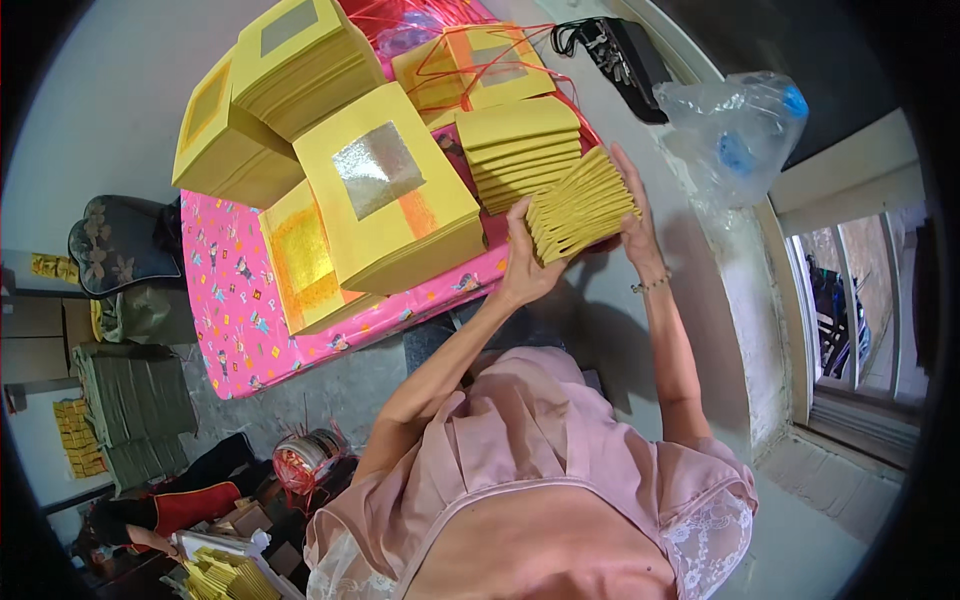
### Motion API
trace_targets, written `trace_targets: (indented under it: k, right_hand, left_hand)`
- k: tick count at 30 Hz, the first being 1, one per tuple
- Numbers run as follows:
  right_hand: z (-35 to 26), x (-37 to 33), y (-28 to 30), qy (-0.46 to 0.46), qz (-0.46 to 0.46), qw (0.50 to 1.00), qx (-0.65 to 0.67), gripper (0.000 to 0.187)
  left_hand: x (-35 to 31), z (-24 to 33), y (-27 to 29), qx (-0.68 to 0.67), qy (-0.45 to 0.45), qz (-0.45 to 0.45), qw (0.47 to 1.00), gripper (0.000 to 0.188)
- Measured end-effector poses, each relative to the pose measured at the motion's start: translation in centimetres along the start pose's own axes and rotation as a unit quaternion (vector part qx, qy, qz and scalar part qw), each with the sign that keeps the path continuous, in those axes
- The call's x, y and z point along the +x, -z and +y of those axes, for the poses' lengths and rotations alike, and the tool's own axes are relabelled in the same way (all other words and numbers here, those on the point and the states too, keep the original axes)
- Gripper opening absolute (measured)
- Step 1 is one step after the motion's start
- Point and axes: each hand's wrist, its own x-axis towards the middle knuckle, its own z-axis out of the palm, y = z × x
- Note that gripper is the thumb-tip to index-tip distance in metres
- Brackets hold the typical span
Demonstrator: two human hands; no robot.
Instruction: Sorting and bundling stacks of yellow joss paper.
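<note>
Pink-patterned counter [226, 310] carries tall yellow paper stacks [405, 220]; from my remote view, the fanned yellow bundle [582, 207] is held at its right-hand edge. I log the bundle clamped between the left hand [530, 273], at its lower-left side, and the right hand [643, 238], at its right, neither clearly nearer. Long axis: cannot tell; layered yellow pile [518, 140] lies just beyond, leftward.

Your folded bundle [580, 207], right of centre, looks like matt paper; the large stack [385, 236] at upper centre carries a glossy, foil-like square [378, 170]. Your table cover [225, 320] at left looks smooth; the upper-right bag [735, 120] is thin, crinkled, glossy clear plastic.
</note>
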Motion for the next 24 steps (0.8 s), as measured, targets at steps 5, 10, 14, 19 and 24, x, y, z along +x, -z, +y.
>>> trace_targets:
  k: [5, 10, 14, 19, 24]
  right_hand:
    - [0.8, 0.9, -0.5, -0.011, -0.029, 0.999, 0.041, 0.115]
    - [0.0, 0.0, 1.5, 0.009, -0.044, 0.998, 0.053, 0.117]
    - [-1.2, -1.5, 3.4, -0.117, -0.101, 0.987, 0.050, 0.102]
    - [-5.4, 0.2, -0.1, -0.161, -0.006, 0.980, 0.120, 0.082]
    - [-8.5, 4.7, -3.5, -0.110, 0.055, 0.984, 0.127, 0.063]
  left_hand:
    - [1.0, -0.4, 1.2, 0.066, -0.022, -0.013, 0.998, 0.089]
    - [2.8, 5.3, 1.3, -0.134, 0.137, -0.039, 0.981, 0.085]
    - [5.4, 10.4, 1.5, -0.145, 0.222, -0.057, 0.963, 0.079]
    - [9.9, 15.4, 3.4, -0.141, 0.332, -0.073, 0.930, 0.081]
    - [16.4, 16.6, 7.3, -0.028, 0.336, -0.184, 0.923, 0.076]
